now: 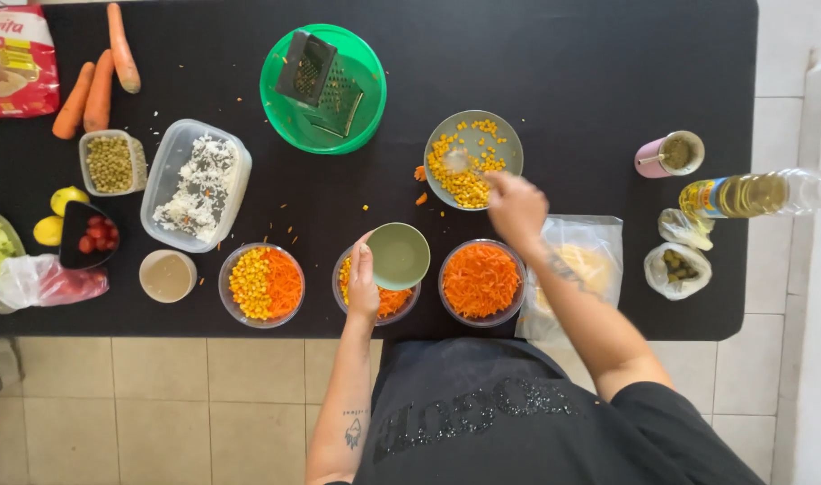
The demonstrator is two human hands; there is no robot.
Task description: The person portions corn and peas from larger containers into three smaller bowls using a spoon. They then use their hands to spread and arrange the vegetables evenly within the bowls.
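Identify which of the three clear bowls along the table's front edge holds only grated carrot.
The rightmost clear bowl, below the right hand. The leftmost bowl also holds corn, as does the middle bowl.

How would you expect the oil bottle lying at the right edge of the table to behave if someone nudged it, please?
The oil bottle lies on its side, so a nudge across it would probably roll it. It looks mostly full, so likely heavy for its size. It reaches past the black table edge, so it might drop off.
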